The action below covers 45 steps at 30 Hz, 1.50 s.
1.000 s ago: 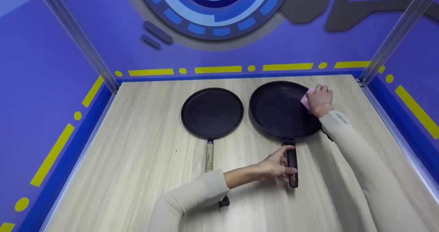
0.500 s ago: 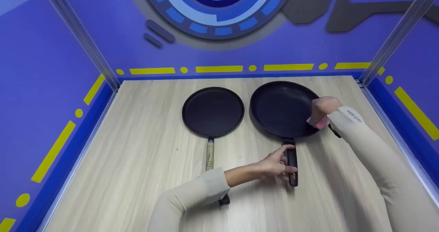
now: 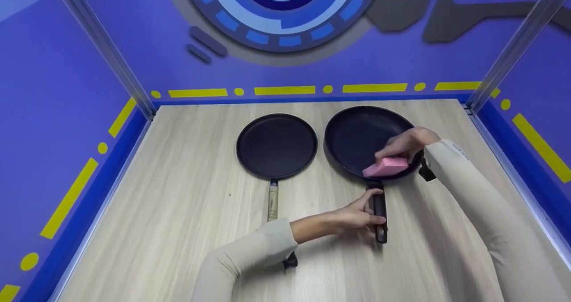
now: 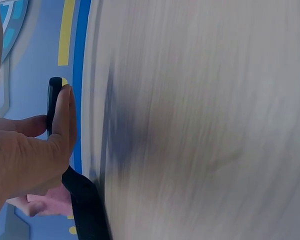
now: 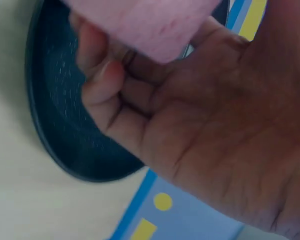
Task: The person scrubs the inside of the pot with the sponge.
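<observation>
A deep black frying pan (image 3: 357,137) stands on the right half of the table. My left hand (image 3: 355,215) grips its black handle (image 3: 379,213), thumb and fingers on opposite sides, as the left wrist view also shows. In my right hand (image 3: 403,143) is a pink sponge (image 3: 390,166), pinched against the pan's near inner wall just above the handle joint. The right wrist view shows the sponge (image 5: 150,22) close up, with curled fingers below it and the pan (image 5: 65,110) behind.
A flat black pan (image 3: 276,146) lies to the left, its wooden handle (image 3: 272,201) partly under my left sleeve. A black piece (image 3: 427,172) juts out by the frying pan's right rim. Blue-purple walls (image 3: 285,76) enclose the wooden table (image 3: 187,195).
My right hand has brought the sponge from the frying pan's right rim down and leftward along the wall to the near side. The left hand keeps its grip in place.
</observation>
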### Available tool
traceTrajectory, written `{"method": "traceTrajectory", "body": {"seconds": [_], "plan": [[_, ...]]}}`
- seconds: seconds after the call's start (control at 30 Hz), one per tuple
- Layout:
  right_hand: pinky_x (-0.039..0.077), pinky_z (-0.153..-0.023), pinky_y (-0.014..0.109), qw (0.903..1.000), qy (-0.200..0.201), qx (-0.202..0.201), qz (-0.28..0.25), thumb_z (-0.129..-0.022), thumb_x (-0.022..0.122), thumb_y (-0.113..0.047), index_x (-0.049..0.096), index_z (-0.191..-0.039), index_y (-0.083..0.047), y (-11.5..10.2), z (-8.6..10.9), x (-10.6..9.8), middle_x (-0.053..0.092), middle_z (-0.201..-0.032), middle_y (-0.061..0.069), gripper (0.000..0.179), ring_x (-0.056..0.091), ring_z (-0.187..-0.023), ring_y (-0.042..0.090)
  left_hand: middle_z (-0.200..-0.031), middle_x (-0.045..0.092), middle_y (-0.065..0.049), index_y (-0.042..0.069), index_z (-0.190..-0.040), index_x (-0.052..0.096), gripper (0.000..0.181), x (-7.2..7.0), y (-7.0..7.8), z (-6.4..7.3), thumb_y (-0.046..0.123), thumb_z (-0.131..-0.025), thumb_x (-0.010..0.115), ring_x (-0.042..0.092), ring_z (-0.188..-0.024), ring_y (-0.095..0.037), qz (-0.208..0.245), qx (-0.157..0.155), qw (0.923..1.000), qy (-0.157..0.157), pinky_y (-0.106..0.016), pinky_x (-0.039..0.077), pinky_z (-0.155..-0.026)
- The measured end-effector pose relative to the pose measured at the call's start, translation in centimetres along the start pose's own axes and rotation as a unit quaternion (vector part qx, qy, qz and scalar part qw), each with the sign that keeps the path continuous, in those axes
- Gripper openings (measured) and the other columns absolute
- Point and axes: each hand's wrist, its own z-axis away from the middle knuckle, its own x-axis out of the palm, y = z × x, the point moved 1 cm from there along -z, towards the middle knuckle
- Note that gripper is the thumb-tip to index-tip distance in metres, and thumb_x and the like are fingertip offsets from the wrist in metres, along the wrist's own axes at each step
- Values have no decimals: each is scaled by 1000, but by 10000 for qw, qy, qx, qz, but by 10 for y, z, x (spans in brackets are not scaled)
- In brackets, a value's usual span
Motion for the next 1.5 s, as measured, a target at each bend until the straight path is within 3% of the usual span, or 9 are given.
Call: {"method": "traceTrajectory", "body": {"seconds": [0.3, 0.47, 0.63, 0.8, 0.93, 1.03, 1.17, 1.33, 1.5], "plan": [[51, -78, 20, 9855, -286, -1105, -1253, -101, 48, -38, 63, -112, -13, -4, -31, 2, 56, -94, -5, 31, 53, -86, 8, -98, 74, -13, 35, -150, 33, 65, -3, -6, -1, 2, -101, 60, 73, -80, -20, 448, -100, 9984, -335, -27, 65, -67], [53, -81, 20, 9797, 515, -1528, -1194, -102, 50, -34, 61, -132, -5, -10, -45, 3, 63, -104, -3, 43, 55, -91, 5, -97, 71, -11, 35, -150, 33, 65, -4, -5, 0, 0, -101, 59, 74, -84, -23, 588, -133, 9975, -373, -32, 67, -73], [57, -83, 24, 9673, 1317, -1816, -1186, -100, 61, -30, 58, -142, -4, -21, -62, 3, 69, -113, -3, 50, 59, -95, 7, -100, 71, -10, 35, -149, 34, 65, -6, -2, -1, 1, -101, 60, 73, -103, -39, 516, -212, 9978, -355, -40, 67, -80], [56, -69, 24, 9546, 2141, -1753, -1101, -95, 71, -31, 64, -135, -2, -31, -72, -5, 58, -80, -6, 51, 54, -72, 9, -103, 74, -18, 36, -149, 34, 66, -4, 0, -4, 0, -100, 61, 72, -104, -44, 350, -133, 9987, -357, -40, 67, -75], [58, -82, 36, 9363, 3159, -1529, -86, -90, 76, -32, 67, -129, -1, -36, -80, -8, 72, -104, 18, 50, 62, -85, 23, -101, 74, -15, 35, -150, 33, 67, -4, -1, -2, 0, -100, 61, 69, -106, -49, 288, -153, 9989, -327, -42, 67, -74], [55, -97, 55, 9168, 3760, -1108, 758, -87, 78, -31, 66, -126, -3, -35, -85, -9, 63, -130, 29, 49, 62, -108, 39, -101, 73, -22, 35, -151, 32, 68, -4, -2, -1, -1, -100, 61, 67, -107, -53, 293, -154, 9990, -313, -41, 68, -73], [53, -96, 67, 9003, 4227, -367, 971, -89, 76, -31, 61, -127, -5, -24, -92, -10, 58, -124, 33, 48, 56, -116, 51, -108, 72, -30, 34, -153, 29, 70, -1, -3, 1, -1, -100, 60, 69, -106, -50, 321, -130, 9985, -432, -38, 67, -72], [52, -97, 66, 9031, 4222, -29, 780, -93, 73, -29, 58, -123, -2, -18, -93, -11, 55, -122, 36, 43, 53, -117, 54, -102, 73, -25, 32, -154, 29, 70, -1, -3, 1, -2, -100, 60, 71, -103, -48, 276, -161, 9986, -423, -40, 68, -73], [53, -96, 61, 9126, 3904, -444, 1131, -91, 75, -25, 65, -118, -3, -33, -90, -10, 62, -115, 31, 36, 59, -109, 49, -110, 69, -35, 32, -154, 28, 71, -5, -2, -1, -2, -100, 60, 69, -106, -51, 286, -150, 9988, -371, -46, 67, -80]]}}
